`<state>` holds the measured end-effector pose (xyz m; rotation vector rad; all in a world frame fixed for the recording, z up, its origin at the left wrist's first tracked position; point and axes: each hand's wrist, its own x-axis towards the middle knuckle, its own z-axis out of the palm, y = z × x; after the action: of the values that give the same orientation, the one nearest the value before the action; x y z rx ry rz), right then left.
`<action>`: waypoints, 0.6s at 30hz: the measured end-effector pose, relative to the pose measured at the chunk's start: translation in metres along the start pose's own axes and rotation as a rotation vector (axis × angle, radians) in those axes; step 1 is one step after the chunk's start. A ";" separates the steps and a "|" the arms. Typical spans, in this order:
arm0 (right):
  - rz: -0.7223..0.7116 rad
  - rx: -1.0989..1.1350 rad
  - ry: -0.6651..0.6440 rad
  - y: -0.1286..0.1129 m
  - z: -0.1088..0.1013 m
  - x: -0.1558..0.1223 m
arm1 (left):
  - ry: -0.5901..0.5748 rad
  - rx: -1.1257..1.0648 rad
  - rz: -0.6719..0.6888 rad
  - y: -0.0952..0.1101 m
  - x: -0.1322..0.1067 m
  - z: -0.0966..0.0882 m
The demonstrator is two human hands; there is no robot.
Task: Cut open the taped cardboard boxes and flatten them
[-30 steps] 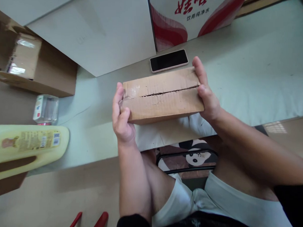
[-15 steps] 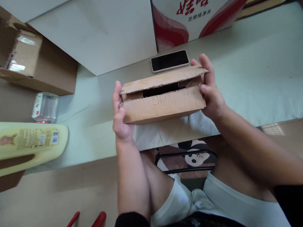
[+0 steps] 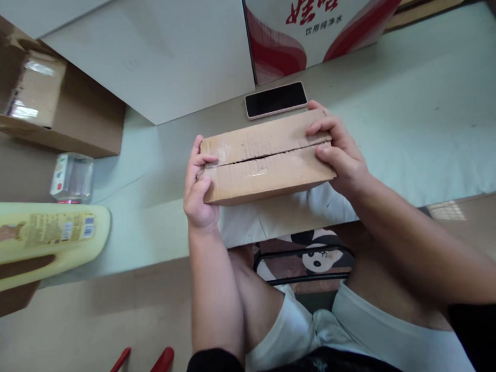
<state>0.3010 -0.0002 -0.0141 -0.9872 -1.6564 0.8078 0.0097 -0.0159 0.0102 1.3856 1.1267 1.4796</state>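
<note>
A small brown cardboard box is held between my two hands at the front edge of the covered table. Its two top flaps lie nearly flat, with a thin dark gap along the seam where they meet. My left hand grips the left end, a finger resting on the far flap and the thumb on the near one. At the right end, my right hand presses both flaps with fingers and thumb. What the box holds, if anything, is hidden. Just beyond it lies a phone with a dark screen.
A large white box and a red-and-white water carton stand behind. To the left are an open cardboard box, a clear bottle and a yellow jug. Pale cloth covers the table.
The box's raised flaps have come down, and the wide dark opening has narrowed to a thin seam. Fingers of both hands have moved onto the top.
</note>
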 end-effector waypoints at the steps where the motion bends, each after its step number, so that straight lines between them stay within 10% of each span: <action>1: 0.004 -0.006 0.001 0.001 0.001 -0.001 | 0.007 0.001 -0.003 0.000 0.000 0.001; 18: -0.012 -0.007 0.049 0.017 0.009 0.005 | 0.032 0.021 0.014 0.005 -0.015 0.016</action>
<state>0.2952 0.0108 -0.0293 -0.9931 -1.6228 0.7647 0.0270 -0.0308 0.0109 1.3914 1.1572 1.5086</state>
